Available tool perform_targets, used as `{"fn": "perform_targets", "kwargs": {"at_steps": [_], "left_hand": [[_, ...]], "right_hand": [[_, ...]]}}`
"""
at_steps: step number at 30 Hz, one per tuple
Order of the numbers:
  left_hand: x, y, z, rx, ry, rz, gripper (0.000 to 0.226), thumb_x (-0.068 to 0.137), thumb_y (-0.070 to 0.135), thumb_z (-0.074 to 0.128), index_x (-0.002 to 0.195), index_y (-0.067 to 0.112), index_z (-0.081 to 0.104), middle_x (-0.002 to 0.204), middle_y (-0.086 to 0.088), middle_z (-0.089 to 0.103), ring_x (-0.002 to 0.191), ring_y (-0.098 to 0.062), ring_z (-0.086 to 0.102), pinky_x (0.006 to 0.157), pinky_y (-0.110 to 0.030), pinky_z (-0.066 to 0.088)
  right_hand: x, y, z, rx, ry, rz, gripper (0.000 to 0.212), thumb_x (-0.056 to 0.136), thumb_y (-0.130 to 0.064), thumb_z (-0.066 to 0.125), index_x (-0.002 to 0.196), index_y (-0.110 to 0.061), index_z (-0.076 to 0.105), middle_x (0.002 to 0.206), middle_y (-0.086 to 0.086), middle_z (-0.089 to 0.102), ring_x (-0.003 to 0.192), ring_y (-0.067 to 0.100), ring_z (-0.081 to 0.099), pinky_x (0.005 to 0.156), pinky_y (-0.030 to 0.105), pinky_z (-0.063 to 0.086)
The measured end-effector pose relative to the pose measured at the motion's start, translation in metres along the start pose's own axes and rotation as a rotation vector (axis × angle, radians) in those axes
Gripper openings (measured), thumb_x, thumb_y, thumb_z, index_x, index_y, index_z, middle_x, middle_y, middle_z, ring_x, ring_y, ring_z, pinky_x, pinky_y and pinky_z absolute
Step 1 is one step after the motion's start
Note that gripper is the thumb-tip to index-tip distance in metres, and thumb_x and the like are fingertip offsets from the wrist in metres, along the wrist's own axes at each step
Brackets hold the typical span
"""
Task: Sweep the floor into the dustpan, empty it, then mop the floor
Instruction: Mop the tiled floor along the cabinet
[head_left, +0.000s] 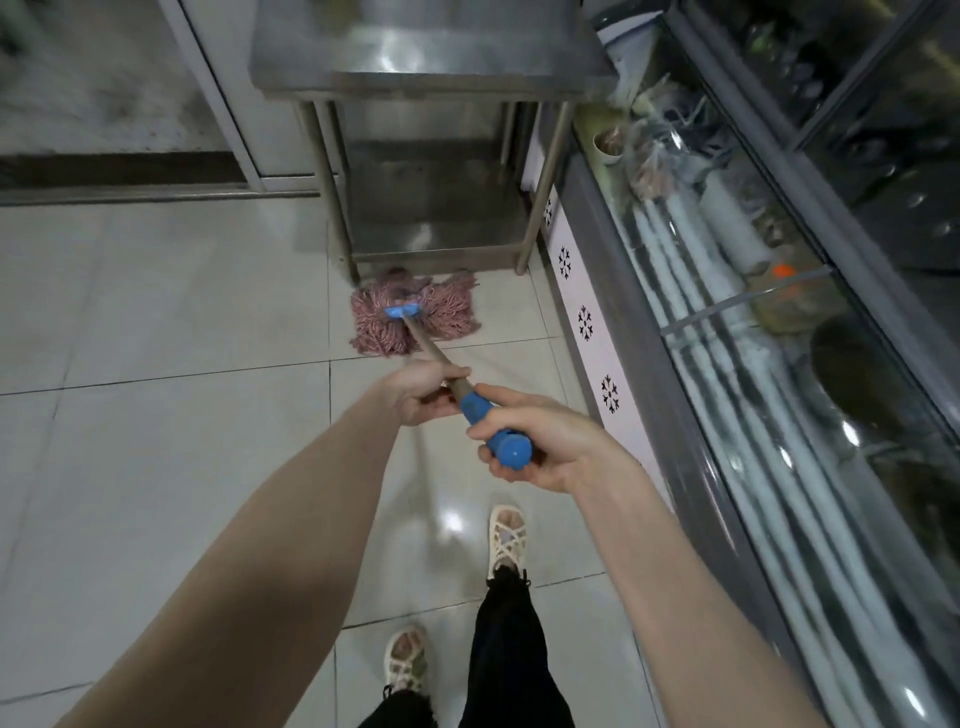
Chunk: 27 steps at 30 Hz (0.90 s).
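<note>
The pale tiled floor (156, 322) fills most of the view, glossy and crossed by dark grout lines. Along the right edge runs a long glass-fronted display case (779, 364), its white base panel printed with black snowflake marks (585, 322); behind the glass lie pale tubes, bagged goods and a small bowl, all too blurred by reflections to name further, and no writing can be read anywhere. Straight ahead stands a stainless steel table (415, 57) on thin legs with a lower shelf, set just beside the end of the case — its legs and shelf block the floor beneath. The mop (415, 317), with a pinkish string head and a blue clamp, lies spread on the tiles touching the front of that table, its strands reaching under the shelf edge near the left front leg. The handle slants back toward the person. The left hand (423, 392) is closed around the bare shaft, and the right hand (535, 441) is wrapped around the blue grip at the handle's end. Below, black trousers and two pale strappy sandals (508, 540) stand on the tiles.
</note>
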<state>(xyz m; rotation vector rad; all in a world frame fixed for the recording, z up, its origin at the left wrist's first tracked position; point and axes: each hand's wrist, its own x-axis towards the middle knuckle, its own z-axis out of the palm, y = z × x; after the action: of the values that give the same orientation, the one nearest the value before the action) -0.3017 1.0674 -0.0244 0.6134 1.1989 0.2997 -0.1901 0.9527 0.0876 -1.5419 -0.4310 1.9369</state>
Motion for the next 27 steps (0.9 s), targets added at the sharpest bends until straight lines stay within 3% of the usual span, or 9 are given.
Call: {"fn": "perform_targets", "kwargs": {"at_steps": [2, 4, 6, 9, 12, 16, 19, 22, 27], "left_hand": [[-0.027, -0.020, -0.026, 0.000, 0.036, -0.004, 0.011, 0.094, 0.011, 0.057, 0.087, 0.005, 0.051, 0.083, -0.010, 0.060, 0.073, -0.017, 0.061, 0.056, -0.024, 0.058], [-0.039, -0.029, -0.047, -0.003, 0.056, -0.010, 0.010, 0.094, 0.012, 0.058, 0.091, 0.005, 0.052, 0.084, -0.010, 0.060, 0.073, -0.017, 0.062, 0.055, -0.024, 0.059], [-0.056, -0.041, -0.072, -0.029, 0.099, -0.004, 0.013, 0.092, 0.012, 0.060, 0.099, 0.004, 0.052, 0.086, -0.011, 0.061, 0.073, -0.018, 0.063, 0.052, -0.024, 0.058], [-0.073, -0.056, -0.097, -0.068, 0.167, -0.001, 0.017, 0.093, 0.010, 0.059, 0.105, 0.003, 0.050, 0.085, -0.013, 0.060, 0.073, -0.019, 0.062, 0.046, -0.023, 0.054], [-0.083, -0.072, -0.096, -0.139, 0.206, -0.005, 0.008, 0.095, 0.009, 0.055, 0.093, 0.002, 0.050, 0.084, -0.015, 0.057, 0.072, -0.021, 0.059, 0.044, -0.024, 0.055], [-0.081, -0.094, -0.055, -0.181, 0.204, 0.003, 0.017, 0.097, 0.008, 0.052, 0.081, 0.004, 0.047, 0.080, -0.012, 0.051, 0.070, -0.022, 0.056, 0.042, -0.023, 0.054], [-0.076, -0.113, -0.009, -0.130, 0.182, 0.003, 0.020, 0.097, 0.009, 0.052, 0.078, 0.002, 0.047, 0.076, -0.010, 0.050, 0.066, -0.019, 0.054, 0.041, -0.022, 0.053], [-0.071, -0.143, 0.045, -0.160, 0.136, 0.021, 0.022, 0.097, 0.010, 0.052, 0.077, 0.005, 0.047, 0.070, -0.009, 0.046, 0.058, -0.016, 0.054, 0.042, -0.023, 0.053], [-0.073, -0.204, 0.135, -0.100, 0.053, 0.016, 0.019, 0.096, 0.013, 0.054, 0.079, 0.008, 0.048, 0.069, -0.007, 0.050, 0.061, -0.016, 0.055, 0.044, -0.024, 0.053]], "right_hand": [[-0.013, 0.021, 0.026, -0.034, -0.042, 0.008, 0.035, 0.082, 0.009, 0.058, 0.093, -0.025, 0.059, 0.081, 0.009, 0.057, 0.054, 0.015, 0.052, 0.040, 0.019, 0.045], [-0.011, 0.029, 0.043, -0.058, -0.083, 0.015, 0.034, 0.083, 0.008, 0.058, 0.087, -0.026, 0.059, 0.082, 0.009, 0.056, 0.055, 0.016, 0.052, 0.041, 0.018, 0.046], [-0.012, 0.040, 0.065, -0.077, -0.108, 0.023, 0.032, 0.083, 0.007, 0.059, 0.098, -0.021, 0.061, 0.084, 0.010, 0.055, 0.056, 0.017, 0.051, 0.041, 0.017, 0.047], [-0.011, 0.056, 0.086, -0.110, -0.126, 0.017, 0.046, 0.083, 0.006, 0.059, 0.121, -0.019, 0.059, 0.081, 0.009, 0.054, 0.056, 0.016, 0.050, 0.040, 0.016, 0.046], [-0.016, 0.071, 0.090, -0.098, -0.116, 0.020, 0.039, 0.083, 0.008, 0.057, 0.116, -0.013, 0.061, 0.077, 0.008, 0.053, 0.054, 0.015, 0.048, 0.040, 0.016, 0.045], [-0.035, 0.092, 0.055, -0.087, -0.031, 0.005, 0.032, 0.082, 0.006, 0.056, 0.082, -0.026, 0.061, 0.078, 0.008, 0.053, 0.053, 0.014, 0.047, 0.037, 0.014, 0.040], [-0.057, 0.111, 0.011, -0.010, 0.054, 0.019, 0.035, 0.081, 0.004, 0.057, 0.096, -0.027, 0.063, 0.080, 0.006, 0.054, 0.049, 0.011, 0.047, 0.037, 0.014, 0.035], [-0.084, 0.133, -0.036, 0.032, 0.129, 0.009, 0.050, 0.081, 0.005, 0.057, 0.122, -0.022, 0.060, 0.079, 0.006, 0.057, 0.048, 0.011, 0.046, 0.038, 0.015, 0.033], [-0.147, 0.184, -0.109, 0.080, 0.231, 0.002, 0.055, 0.079, 0.005, 0.057, 0.127, -0.023, 0.059, 0.075, 0.005, 0.059, 0.043, 0.009, 0.047, 0.037, 0.016, 0.032]]}}
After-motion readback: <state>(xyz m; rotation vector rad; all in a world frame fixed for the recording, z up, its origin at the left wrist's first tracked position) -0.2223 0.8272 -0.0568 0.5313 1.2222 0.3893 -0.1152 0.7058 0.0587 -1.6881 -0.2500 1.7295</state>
